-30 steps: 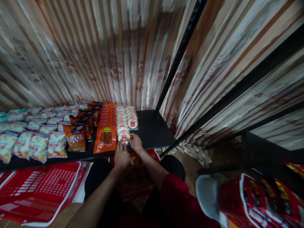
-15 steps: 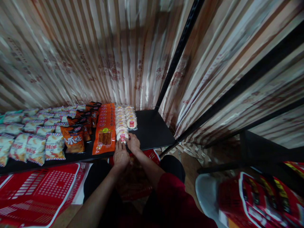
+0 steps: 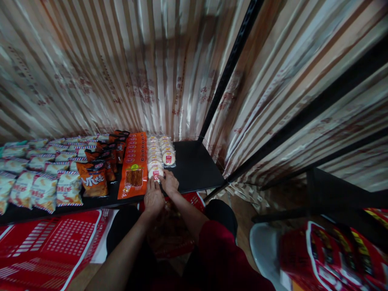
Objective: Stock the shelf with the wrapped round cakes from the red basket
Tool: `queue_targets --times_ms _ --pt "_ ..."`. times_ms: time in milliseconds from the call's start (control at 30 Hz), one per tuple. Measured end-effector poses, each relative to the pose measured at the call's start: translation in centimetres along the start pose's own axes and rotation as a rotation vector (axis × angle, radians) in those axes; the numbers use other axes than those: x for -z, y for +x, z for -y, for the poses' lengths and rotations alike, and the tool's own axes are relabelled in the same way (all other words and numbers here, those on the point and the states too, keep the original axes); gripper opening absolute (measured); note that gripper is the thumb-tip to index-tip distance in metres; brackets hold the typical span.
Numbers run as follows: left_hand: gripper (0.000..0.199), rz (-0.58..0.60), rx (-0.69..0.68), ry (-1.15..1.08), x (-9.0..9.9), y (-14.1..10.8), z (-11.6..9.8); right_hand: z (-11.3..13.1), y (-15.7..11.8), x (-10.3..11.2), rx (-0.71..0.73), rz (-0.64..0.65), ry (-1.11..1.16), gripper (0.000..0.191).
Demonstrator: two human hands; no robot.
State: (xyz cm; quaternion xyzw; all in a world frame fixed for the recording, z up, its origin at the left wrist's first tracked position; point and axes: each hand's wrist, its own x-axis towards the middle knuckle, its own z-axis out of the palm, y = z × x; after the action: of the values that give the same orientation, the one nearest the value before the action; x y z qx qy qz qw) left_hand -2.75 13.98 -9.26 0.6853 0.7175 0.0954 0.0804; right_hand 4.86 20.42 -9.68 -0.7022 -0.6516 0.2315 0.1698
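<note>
Striped, shiny curtains (image 3: 121, 72) hang behind a low black shelf (image 3: 197, 173) in dim light. Toward its left end, pale snack bags (image 3: 44, 192) with striped edges stand in several rows, seemingly laid out already; a red basket (image 3: 69, 242) sits below the shelf's front edge. Next come orange-and-black bags (image 3: 93, 180), one behind another, and beside them flat orange packets (image 3: 133, 163) overlapping in a line; both lines look finished. Then come two columns of clear-wrapped, round white crackers. In the left column, the front pack (image 3: 155, 171) lies near the shelf's front edge, with both hands at it: the left hand (image 3: 154, 198) lays its fingers close together against the near edge, while the right hand (image 3: 169, 183) has its fingers bunched narrow at the right side. Whether either one grips, I cannot tell. That column looks all but complete. The right column (image 3: 169, 157) ends farther back, so it seems the less finished one. Farther right, a black post (image 3: 233, 52) rises from the shelf, and a second red basket (image 3: 292, 246) holds red packs (image 3: 333, 256).
</note>
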Motion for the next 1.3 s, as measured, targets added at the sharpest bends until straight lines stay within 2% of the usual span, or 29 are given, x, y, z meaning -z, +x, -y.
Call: queue_targets --times_ms 200,500,633,967,1033,1100,1200,1300 --pt "0.051 -0.038 -0.011 -0.014 -0.2 0.1 0.3 0.0 0.0 -0.2 -0.022 0.003 -0.002 0.034" --pt "0.045 -0.176 -0.071 -0.009 -0.9 0.2 1.3 -0.2 -0.2 -0.3 -0.034 0.002 0.043 0.032" --pt "0.044 -0.201 -0.104 -0.008 -0.9 0.2 1.4 -0.3 -0.5 -0.3 -0.012 -0.012 0.106 0.031" --pt "0.043 -0.182 -0.108 -0.005 -0.4 -0.9 1.1 -1.8 -1.7 -0.6 0.041 -0.157 0.380 0.034" --pt "0.040 -0.185 -0.154 -0.040 -0.5 -1.4 1.1 -2.3 -2.2 -0.6 0.048 -0.197 0.444 0.035" --pt "0.036 -0.164 -0.251 -0.091 -0.9 -2.3 1.1 -2.9 -2.8 -0.8 0.053 -0.219 0.506 0.034" --pt "0.030 -0.063 -0.401 -0.139 -2.2 -3.9 1.1 -3.8 -4.0 -1.6 0.070 -0.212 0.560 0.033" --pt "0.027 0.063 -0.433 -0.128 -4.3 -5.4 1.5 -4.6 -5.6 -2.7 0.114 -0.200 0.580 0.032"
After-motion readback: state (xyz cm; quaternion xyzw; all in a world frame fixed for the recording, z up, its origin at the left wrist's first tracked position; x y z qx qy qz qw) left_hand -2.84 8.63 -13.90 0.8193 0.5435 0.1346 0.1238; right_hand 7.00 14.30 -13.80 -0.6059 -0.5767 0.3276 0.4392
